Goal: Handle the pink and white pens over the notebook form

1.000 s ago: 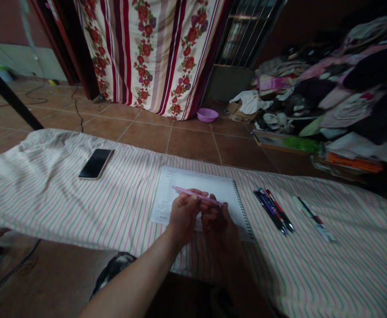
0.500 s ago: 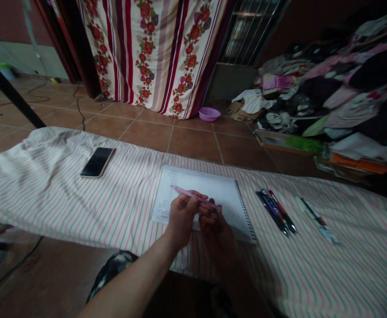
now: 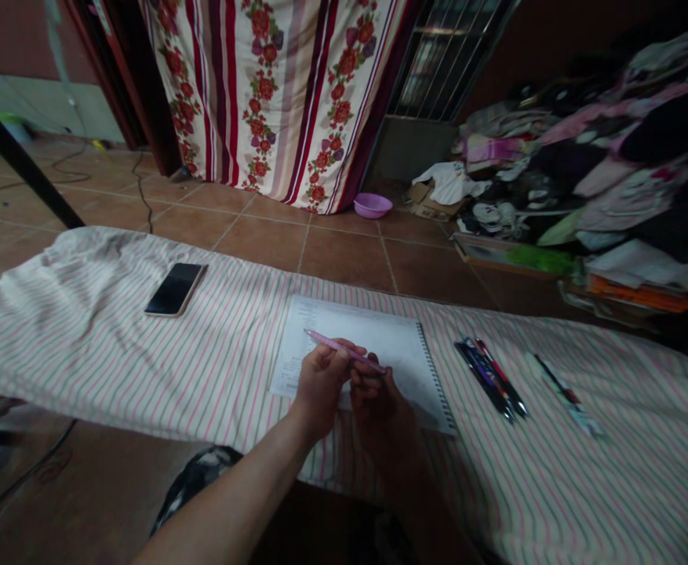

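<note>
A slim pink pen (image 3: 328,340) is held slantwise above a spiral notebook (image 3: 379,322), its pointed end toward the upper left. My left hand (image 3: 322,384) is closed around the middle of the pen, thumb on top. At the pen's lower right end, my right hand (image 3: 382,404) is closed with its fingertips on the barrel; shadow hides part of those fingers. Under both hands the notebook lies flat, its coil along the right side. Printed text shows at the left of its pale page.
Several pens (image 3: 490,380) lie together right of the notebook, and another pen (image 3: 567,395) lies farther right. A phone (image 3: 175,289) rests at left on the striped cloth (image 3: 226,345). Beyond are a purple basin (image 3: 373,205) and heaped clothes (image 3: 602,149).
Both hands and the pen stay in nearly the same place, with only a very slight shift of the right fingers. The view has moved a little.
</note>
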A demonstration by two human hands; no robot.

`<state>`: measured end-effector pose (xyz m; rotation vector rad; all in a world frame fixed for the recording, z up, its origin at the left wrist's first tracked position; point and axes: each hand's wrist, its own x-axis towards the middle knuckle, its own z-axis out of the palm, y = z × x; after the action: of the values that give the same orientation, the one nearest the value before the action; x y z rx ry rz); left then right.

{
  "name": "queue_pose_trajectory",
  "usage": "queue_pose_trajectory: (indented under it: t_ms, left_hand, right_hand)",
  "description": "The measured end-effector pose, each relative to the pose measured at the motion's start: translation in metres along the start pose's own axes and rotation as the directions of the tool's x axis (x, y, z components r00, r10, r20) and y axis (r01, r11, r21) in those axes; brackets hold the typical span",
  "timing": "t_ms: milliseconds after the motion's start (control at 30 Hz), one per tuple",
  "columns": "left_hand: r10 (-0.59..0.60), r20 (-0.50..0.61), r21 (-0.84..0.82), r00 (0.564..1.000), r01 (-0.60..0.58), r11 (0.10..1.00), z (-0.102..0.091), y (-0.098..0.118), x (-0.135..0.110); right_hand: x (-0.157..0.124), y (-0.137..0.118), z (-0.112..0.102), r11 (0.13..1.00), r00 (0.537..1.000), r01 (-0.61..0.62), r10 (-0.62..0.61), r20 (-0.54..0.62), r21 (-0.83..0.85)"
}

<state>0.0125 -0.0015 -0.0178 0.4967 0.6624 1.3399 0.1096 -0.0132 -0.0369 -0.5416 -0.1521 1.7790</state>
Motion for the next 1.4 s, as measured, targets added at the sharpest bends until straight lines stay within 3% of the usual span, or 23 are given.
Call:
queue_pose_trajectory:
  t_ms: [367,533,700,800,967,1133,1233,1300,1333,1400]
  left_hand:
    - [-0.113,-0.067,-0.113,0.991,0.104,0.988,-0.001,0.003,-0.001]
    - [-0.074,-0.052,0.024,0.996,0.075,0.997,0.003,-0.008,-0.003]
    - [-0.038,-0.085,0.114,0.996,0.047,0.992,0.009,-0.016,-0.002]
    - [-0.06,-0.096,0.181,0.994,0.077,0.981,0.01,-0.017,-0.004]
    - [-0.015,-0.114,0.368,0.993,0.056,0.928,0.009,-0.018,-0.007]
    - [-0.049,-0.072,0.368,0.996,0.072,0.927,0.011,-0.018,-0.01]
    - [-0.035,-0.072,0.391,0.997,0.06,0.919,0.011,-0.018,-0.011]
    - [-0.005,-0.103,0.408,0.995,0.047,0.912,0.007,-0.017,-0.009]
    - [0.014,-0.122,0.429,0.992,0.04,0.902,0.004,-0.016,-0.008]
    - [0.081,-0.147,0.532,0.986,0.01,0.847,-0.005,-0.014,-0.005]
  right_hand:
    - [0.001,0.002,0.004,0.995,0.991,0.102,-0.102,-0.088,-0.006]
    - [0.006,0.003,-0.005,0.978,0.991,0.121,-0.13,-0.044,-0.169]
    - [0.01,-0.01,-0.014,0.966,0.983,0.152,-0.17,-0.071,-0.211]
    - [0.015,-0.026,-0.012,0.981,0.982,0.155,-0.166,-0.093,-0.116]
    - [0.018,-0.049,-0.008,0.96,0.998,0.055,-0.058,0.004,0.275]
    - [0.014,-0.052,-0.012,0.956,0.994,0.013,-0.044,0.1,0.294]
    - [0.014,-0.051,-0.01,0.977,0.996,0.053,-0.067,0.061,0.206]
    - [0.016,-0.052,-0.007,0.988,0.988,0.154,-0.154,-0.016,0.031]
    - [0.018,-0.053,-0.007,0.964,0.968,0.23,-0.241,-0.07,-0.136]
    - [0.02,-0.056,-0.007,0.791,0.878,0.335,-0.459,-0.135,-0.511]
